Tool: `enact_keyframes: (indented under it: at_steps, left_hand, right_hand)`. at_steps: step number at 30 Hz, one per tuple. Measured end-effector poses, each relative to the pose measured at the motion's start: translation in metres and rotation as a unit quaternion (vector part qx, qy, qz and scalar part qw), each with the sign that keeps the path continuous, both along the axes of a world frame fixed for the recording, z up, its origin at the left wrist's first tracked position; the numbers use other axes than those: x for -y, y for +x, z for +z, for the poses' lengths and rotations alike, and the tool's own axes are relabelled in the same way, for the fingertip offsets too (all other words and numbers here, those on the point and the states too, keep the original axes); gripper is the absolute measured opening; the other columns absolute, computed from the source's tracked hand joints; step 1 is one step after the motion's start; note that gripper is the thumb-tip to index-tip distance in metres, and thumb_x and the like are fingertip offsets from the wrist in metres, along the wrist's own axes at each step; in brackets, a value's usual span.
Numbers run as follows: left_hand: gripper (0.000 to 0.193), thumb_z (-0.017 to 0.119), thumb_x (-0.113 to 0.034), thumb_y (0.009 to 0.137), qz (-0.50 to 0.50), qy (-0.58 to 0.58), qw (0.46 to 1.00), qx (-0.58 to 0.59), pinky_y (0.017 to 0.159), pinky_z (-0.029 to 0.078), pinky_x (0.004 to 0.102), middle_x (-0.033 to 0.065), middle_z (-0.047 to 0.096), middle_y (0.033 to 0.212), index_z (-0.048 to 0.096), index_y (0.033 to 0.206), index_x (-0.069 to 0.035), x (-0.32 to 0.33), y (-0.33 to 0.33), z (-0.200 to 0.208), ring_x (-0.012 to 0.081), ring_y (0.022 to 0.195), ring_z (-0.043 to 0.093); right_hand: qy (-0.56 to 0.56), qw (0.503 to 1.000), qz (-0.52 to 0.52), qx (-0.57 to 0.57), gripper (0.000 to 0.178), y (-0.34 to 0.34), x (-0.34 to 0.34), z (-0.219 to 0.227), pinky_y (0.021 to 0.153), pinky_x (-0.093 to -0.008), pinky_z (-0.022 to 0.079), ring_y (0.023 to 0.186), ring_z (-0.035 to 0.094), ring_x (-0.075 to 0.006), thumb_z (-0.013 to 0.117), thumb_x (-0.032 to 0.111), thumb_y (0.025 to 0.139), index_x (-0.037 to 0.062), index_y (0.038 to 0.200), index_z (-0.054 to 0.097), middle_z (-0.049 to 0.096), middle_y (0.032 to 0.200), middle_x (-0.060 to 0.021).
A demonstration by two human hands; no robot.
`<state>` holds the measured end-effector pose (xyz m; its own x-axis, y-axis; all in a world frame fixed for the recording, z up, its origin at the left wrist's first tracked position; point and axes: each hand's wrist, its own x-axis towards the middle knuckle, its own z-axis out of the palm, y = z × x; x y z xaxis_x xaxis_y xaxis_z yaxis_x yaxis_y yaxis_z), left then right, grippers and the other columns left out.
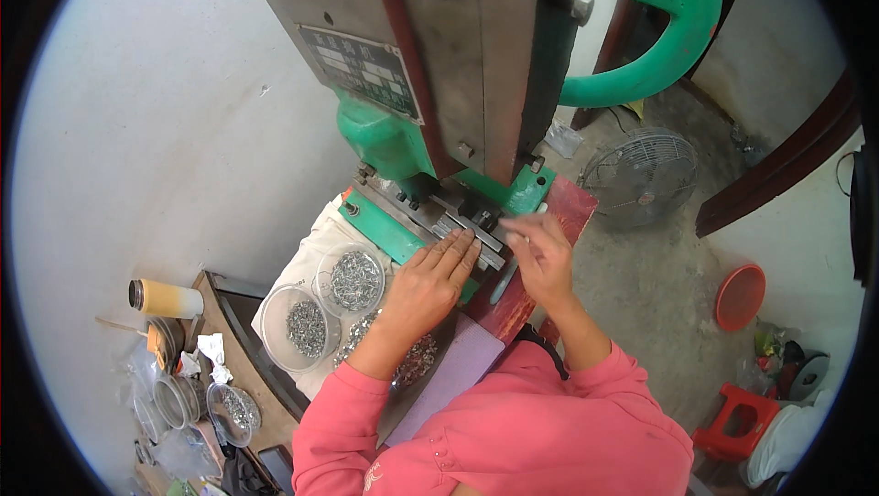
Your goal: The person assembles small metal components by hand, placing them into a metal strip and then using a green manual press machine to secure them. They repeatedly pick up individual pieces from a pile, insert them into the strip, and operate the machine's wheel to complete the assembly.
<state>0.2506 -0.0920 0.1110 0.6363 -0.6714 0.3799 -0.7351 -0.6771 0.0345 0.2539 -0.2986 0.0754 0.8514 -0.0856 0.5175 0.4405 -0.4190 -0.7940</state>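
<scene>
The press (pixel 458 66) runs off the top edge, so its upper part is out of sight. The right hand (pixel 540 253) is smeared at the fingertips; whatever they pinch is too small to tell. The left hand (pixel 430 285) covers part of the loose metal pieces (pixel 417 359), and its palm hides what is beneath.

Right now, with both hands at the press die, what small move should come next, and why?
Probably draw the left hand back toward the bowl of small metal parts: its fingertips lie flat on the die plate under the ram, while the right hand seems to be pinching something there.
</scene>
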Motion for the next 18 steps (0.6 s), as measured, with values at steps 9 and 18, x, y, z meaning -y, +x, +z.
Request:
enact_keyframes:
  at_steps: [9, 18]
  left_hand:
    - [0.042, 0.057, -0.009, 0.083, 0.003, -0.038, 0.999, 0.017, 0.097, 0.049, 0.0373, 0.0138, 0.062, 0.132, 0.063, 0.124, 0.0, 0.005, 0.0, -0.003, 0.0269, 0.121, 0.061]
    - [0.041, 0.058, -0.008, 0.082, 0.014, -0.061, 0.998, 0.023, 0.096, 0.049, 0.037, 0.0144, 0.062, 0.131, 0.064, 0.121, 0.0, 0.005, -0.002, -0.013, 0.0268, 0.122, 0.061]
  right_hand:
    - [-0.14, 0.973, 0.153, -0.1, 0.027, 0.058, 0.011, -0.013, 0.105, -0.0461, 0.033, 0.116, 0.044, -0.0377, 0.056, 0.029, 0.098, 0.0052, 0.106, 0.067, 0.056, 0.118, -0.0175]
    - [-0.176, 0.968, 0.14, -0.11, 0.027, 0.065, 0.007, -0.015, 0.099, -0.0435, 0.031, 0.108, 0.044, -0.034, 0.055, 0.032, 0.098, 0.0078, 0.099, 0.068, 0.059, 0.114, -0.0118]
